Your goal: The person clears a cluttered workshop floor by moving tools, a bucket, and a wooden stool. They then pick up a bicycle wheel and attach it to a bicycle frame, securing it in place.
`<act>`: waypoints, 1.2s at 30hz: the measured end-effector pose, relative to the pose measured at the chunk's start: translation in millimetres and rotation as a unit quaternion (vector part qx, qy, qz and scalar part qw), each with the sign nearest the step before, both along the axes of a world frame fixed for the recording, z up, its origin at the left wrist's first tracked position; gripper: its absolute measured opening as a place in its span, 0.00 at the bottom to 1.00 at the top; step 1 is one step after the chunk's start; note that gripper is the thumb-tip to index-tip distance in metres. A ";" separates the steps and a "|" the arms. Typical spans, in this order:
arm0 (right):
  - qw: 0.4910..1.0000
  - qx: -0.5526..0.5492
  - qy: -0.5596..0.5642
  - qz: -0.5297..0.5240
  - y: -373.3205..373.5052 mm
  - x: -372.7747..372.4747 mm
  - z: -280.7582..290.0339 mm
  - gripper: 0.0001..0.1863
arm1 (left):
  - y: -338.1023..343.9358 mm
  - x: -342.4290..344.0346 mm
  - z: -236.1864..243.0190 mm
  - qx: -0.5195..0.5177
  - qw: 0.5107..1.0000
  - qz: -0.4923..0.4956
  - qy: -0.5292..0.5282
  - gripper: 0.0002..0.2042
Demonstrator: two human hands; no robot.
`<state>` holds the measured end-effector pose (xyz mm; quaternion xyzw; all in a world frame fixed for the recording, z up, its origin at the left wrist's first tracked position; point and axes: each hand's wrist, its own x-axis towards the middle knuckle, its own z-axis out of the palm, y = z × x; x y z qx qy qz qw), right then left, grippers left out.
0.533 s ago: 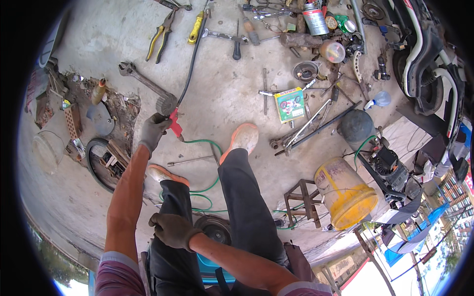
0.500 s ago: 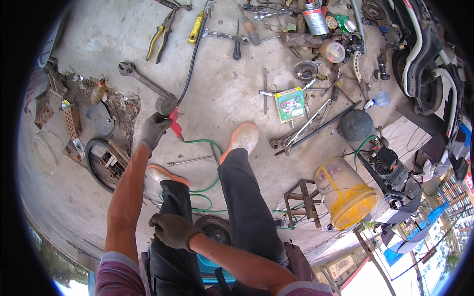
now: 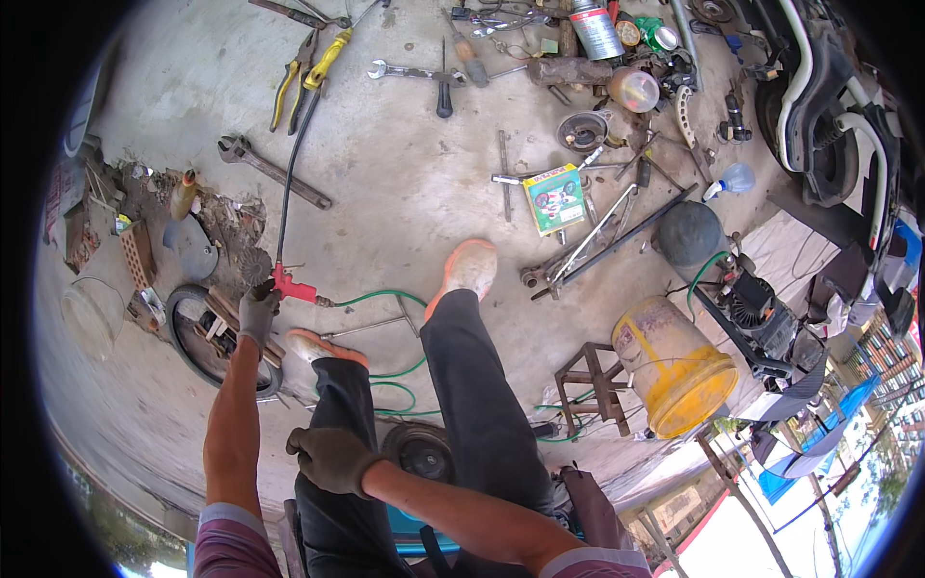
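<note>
My left hand (image 3: 257, 313), in a grey glove, is closed on a red tyre inflator gun (image 3: 293, 286) at the left, low over the floor. A ribbed grey round part, like a gauge (image 3: 255, 263), sits beside it. From the gun a black hose (image 3: 291, 183) runs up to a yellow handle (image 3: 330, 60); whether they join I cannot tell. A green air hose (image 3: 390, 293) leaves its other end. My right hand (image 3: 332, 459), also gloved, is curled closed above my left thigh, with nothing showing in it.
An adjustable wrench (image 3: 275, 171) and yellow-black pliers (image 3: 289, 87) lie on the concrete. Nearer the right are a green box (image 3: 556, 200), metal bars, a yellow bucket (image 3: 674, 371) and an air compressor (image 3: 756, 303). A wheel (image 3: 183, 332) lies left of my arm.
My left hand has moved left and nearer to me with the inflator gun, which has turned to point right. Its black hose has swung left. My right hand has barely moved.
</note>
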<state>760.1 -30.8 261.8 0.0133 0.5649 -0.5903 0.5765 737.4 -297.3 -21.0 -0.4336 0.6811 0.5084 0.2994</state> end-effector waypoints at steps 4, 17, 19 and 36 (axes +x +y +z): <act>0.999 -0.016 0.028 0.029 -0.4 1.0 6.6 0.13 | 5.3 4.7 5.1 -0.085 0.984 -0.042 -0.152 0.09; 0.996 -0.079 0.009 0.039 13.9 -21.0 11.0 0.15 | 399.5 -186.2 73.7 0.053 0.858 -0.482 0.170 0.32; 0.993 -0.072 0.094 0.009 10.1 -13.5 4.8 0.17 | 465.9 -204.2 72.0 -0.012 0.804 -0.550 0.226 0.35; 0.996 -0.083 -0.027 0.009 43.0 -56.4 22.1 0.13 | 385.6 -266.0 38.4 0.247 0.960 -0.109 0.068 0.20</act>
